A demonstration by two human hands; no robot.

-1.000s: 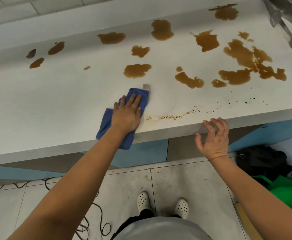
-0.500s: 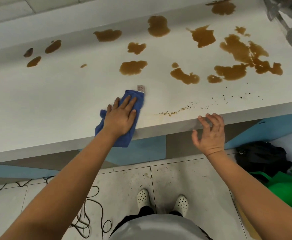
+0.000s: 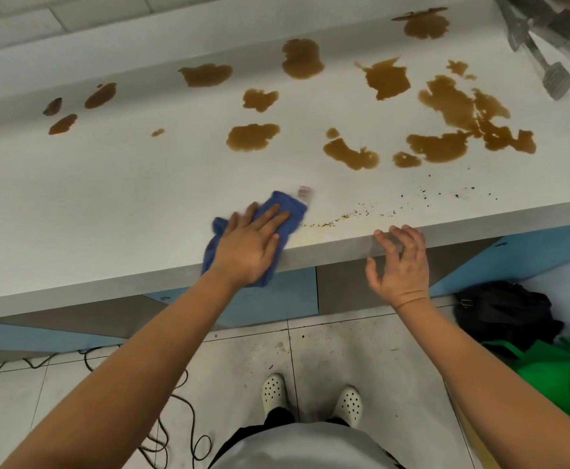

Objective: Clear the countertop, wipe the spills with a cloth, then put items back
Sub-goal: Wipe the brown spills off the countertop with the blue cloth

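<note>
At countertop point(image 3: 107, 204) edge | left hand point(image 3: 248, 247) flat, pressing blue cloth point(image 3: 285, 206) | right hand point(image 3: 400, 265) loosely spread, holding nothing

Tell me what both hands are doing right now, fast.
Left hand: open, fingers straight, pressing the blue cloth flat on the countertop.
Right hand: open, holding nothing, fingers loosely curled at the countertop's front edge.

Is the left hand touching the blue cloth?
Touching. The head view shows the left hand lying flat on the blue cloth, fingers spread across it on the countertop.
</note>
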